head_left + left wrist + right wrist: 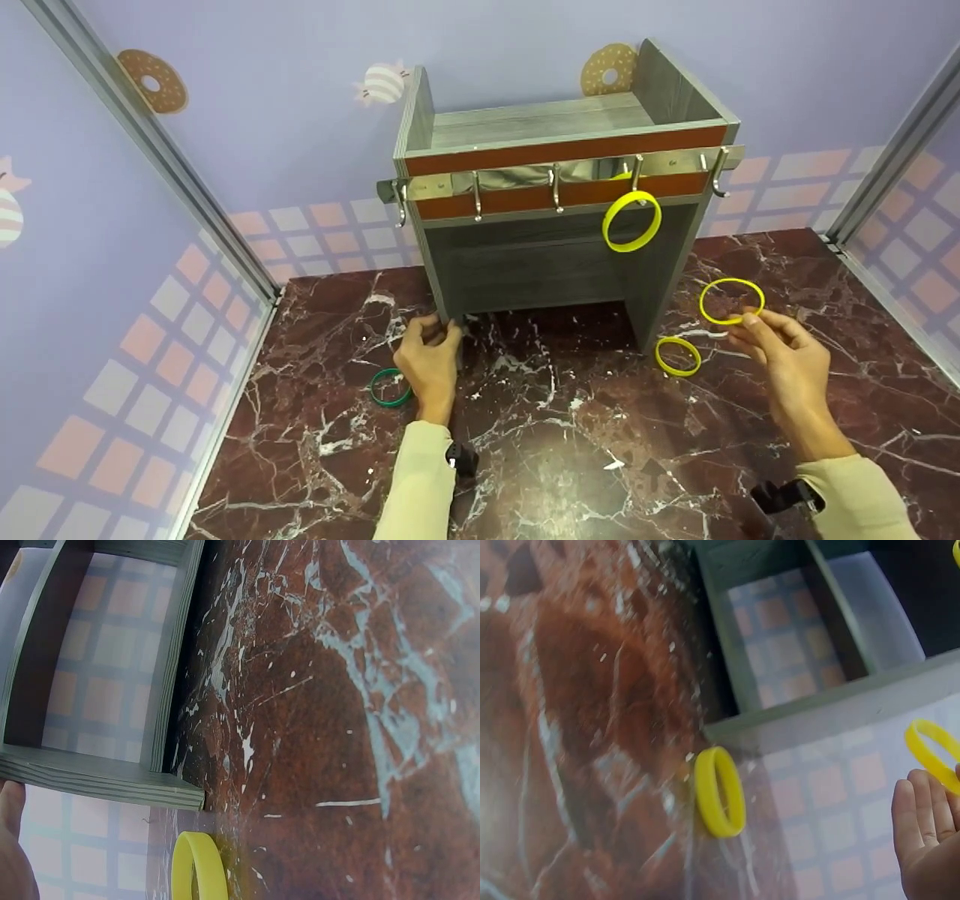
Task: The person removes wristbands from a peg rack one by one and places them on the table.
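Low on the grey wooden shelf (536, 140), my left hand (429, 367) holds the front edge of the left side panel between thumb and fingers. Only part of this hand (13, 855) shows in the left wrist view. Right of the shelf, my right hand (796, 367) pinches a yellow wristband (703, 304) by its near edge, off the floor. Another yellow wristband (677, 357) stands on the floor by the right panel's foot. One more yellow wristband (631, 222) hangs from a hook (637, 176) on the shelf's front rail. Beside my left wrist lies a green wristband (391, 388).
Several metal hooks line the rail (431, 187), projecting toward me. The floor (540, 465) is dark red marble pattern. A patterned wall (495, 37) stands behind the shelf, with framed side walls left and right. In the left wrist view, a yellow band (199, 866) sits beside a panel end.
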Demonstrator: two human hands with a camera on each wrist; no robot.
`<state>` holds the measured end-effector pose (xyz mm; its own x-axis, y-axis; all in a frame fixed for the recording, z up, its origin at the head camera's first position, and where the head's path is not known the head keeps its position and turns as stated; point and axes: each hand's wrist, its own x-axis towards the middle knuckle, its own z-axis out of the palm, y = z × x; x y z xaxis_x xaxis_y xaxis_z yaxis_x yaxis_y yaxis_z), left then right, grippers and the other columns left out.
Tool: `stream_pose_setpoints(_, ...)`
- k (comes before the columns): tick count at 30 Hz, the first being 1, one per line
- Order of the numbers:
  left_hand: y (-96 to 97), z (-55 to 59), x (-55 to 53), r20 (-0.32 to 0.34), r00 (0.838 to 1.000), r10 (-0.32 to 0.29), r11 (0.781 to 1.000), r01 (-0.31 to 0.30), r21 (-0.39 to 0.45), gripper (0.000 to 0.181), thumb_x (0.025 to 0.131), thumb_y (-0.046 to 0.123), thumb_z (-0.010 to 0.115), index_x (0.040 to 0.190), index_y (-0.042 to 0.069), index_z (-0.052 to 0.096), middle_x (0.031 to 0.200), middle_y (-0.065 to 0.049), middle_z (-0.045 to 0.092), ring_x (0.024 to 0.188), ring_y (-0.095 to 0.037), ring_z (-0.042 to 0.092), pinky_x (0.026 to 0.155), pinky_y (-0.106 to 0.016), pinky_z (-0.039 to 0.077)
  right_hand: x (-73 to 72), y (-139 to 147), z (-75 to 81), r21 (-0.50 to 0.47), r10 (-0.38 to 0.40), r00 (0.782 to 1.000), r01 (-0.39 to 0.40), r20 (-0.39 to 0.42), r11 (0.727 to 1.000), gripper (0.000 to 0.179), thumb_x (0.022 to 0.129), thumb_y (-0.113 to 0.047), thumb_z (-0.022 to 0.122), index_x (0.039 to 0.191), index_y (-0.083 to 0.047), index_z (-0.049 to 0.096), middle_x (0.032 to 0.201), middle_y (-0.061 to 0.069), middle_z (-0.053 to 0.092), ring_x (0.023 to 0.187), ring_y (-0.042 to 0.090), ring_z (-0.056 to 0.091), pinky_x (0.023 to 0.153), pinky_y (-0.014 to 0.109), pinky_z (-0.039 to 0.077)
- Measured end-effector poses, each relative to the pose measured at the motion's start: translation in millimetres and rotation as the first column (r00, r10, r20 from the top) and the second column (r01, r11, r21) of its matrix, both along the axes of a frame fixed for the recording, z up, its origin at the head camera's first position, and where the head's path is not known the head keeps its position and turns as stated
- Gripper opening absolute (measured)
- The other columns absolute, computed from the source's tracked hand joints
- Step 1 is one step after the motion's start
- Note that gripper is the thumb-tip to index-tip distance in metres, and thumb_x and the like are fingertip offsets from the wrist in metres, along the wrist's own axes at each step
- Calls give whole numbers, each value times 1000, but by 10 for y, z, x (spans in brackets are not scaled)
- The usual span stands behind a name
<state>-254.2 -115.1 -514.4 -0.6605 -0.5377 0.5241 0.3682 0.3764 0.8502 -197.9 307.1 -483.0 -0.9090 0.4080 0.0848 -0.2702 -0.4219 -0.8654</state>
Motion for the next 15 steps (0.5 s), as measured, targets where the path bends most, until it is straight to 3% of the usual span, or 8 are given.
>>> stream_pose_setpoints(7,1,4,13,31,999,-19,1000,18,24,14,81,-4,83,91,0,75,86,-13,76,75,-25,78,66,-27,64,-16,119,-201,-3,-13,997,14,70,1000,10,96,3,75,106,7,73,94,13,79,81,21,79,81,33,64)
stream_pose_setpoints(15,-7,-12,-7,18,1000,-7,1000,7,18,13,80,-4,84,90,-1,75,85,-14,76,74,-26,78,65,-28,65,-30,221,-369,26,-38,987,34,156,999,4,97,4,74,98,0,74,89,10,79,76,19,79,75,30,65)
